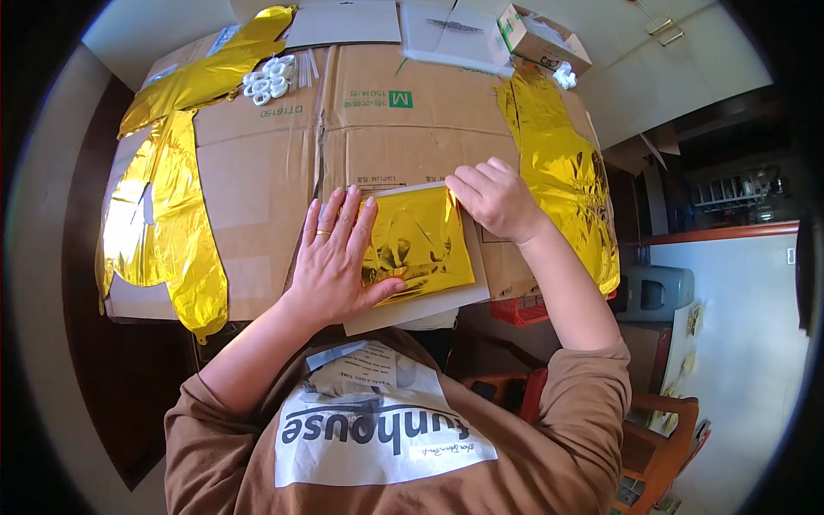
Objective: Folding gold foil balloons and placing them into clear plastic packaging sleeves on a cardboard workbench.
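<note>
A folded gold foil balloon (421, 232) lies on a pale card sheet (371, 324) near the front edge of the cardboard surface. My left hand (333, 262) rests flat over the foil's left part, its fingers stretched out and a ring on one of them. At the foil's upper right corner, my right hand (496, 202) is closed in a pinch on the shiny film. The card shows past the foil along its right and lower sides.
Flat gold foil balloons lie at the left (190, 223), the far left (193, 81) and the right (562, 159). White ribbon rolls (269, 81) sit beside clear thin sticks (307, 69). A tissue-filled carton (545, 43) stands far right. Below the right edge are a red basket (519, 311) and a grey stool (661, 292).
</note>
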The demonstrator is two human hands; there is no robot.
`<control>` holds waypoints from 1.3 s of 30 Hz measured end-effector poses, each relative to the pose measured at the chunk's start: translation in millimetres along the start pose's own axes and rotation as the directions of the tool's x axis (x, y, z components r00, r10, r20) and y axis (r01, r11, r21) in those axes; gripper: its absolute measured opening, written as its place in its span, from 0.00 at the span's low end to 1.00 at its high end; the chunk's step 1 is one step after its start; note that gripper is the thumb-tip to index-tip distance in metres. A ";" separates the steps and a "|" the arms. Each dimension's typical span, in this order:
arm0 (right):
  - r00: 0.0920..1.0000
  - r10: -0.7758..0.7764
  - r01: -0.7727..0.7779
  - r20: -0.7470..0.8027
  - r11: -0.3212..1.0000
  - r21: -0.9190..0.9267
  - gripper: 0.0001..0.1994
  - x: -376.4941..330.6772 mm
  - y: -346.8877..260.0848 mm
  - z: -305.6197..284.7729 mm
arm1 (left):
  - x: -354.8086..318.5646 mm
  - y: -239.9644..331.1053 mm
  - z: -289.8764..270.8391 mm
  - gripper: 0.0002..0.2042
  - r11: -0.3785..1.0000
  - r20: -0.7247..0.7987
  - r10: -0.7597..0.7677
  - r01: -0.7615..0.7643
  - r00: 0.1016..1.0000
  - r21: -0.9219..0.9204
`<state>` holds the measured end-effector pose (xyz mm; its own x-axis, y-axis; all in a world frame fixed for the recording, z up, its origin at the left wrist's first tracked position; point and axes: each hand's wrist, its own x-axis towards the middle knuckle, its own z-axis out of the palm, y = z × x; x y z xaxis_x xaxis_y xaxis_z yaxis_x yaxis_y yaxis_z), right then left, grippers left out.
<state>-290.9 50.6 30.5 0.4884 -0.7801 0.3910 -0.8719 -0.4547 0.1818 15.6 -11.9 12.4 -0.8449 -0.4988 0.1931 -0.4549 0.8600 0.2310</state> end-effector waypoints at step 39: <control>0.976 -0.038 0.038 -0.215 0.999 -0.006 0.07 -0.1 2.9 5.3 | 1.3 1.4 -1.1 0.52 1.000 0.021 -0.018 0.018 1.000 0.014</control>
<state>-293.3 47.1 26.2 0.5024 -0.6514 0.5685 -0.8529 -0.4813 0.2022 14.2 -11.5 14.1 -0.8420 -0.5122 0.1691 -0.4742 0.8523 0.2207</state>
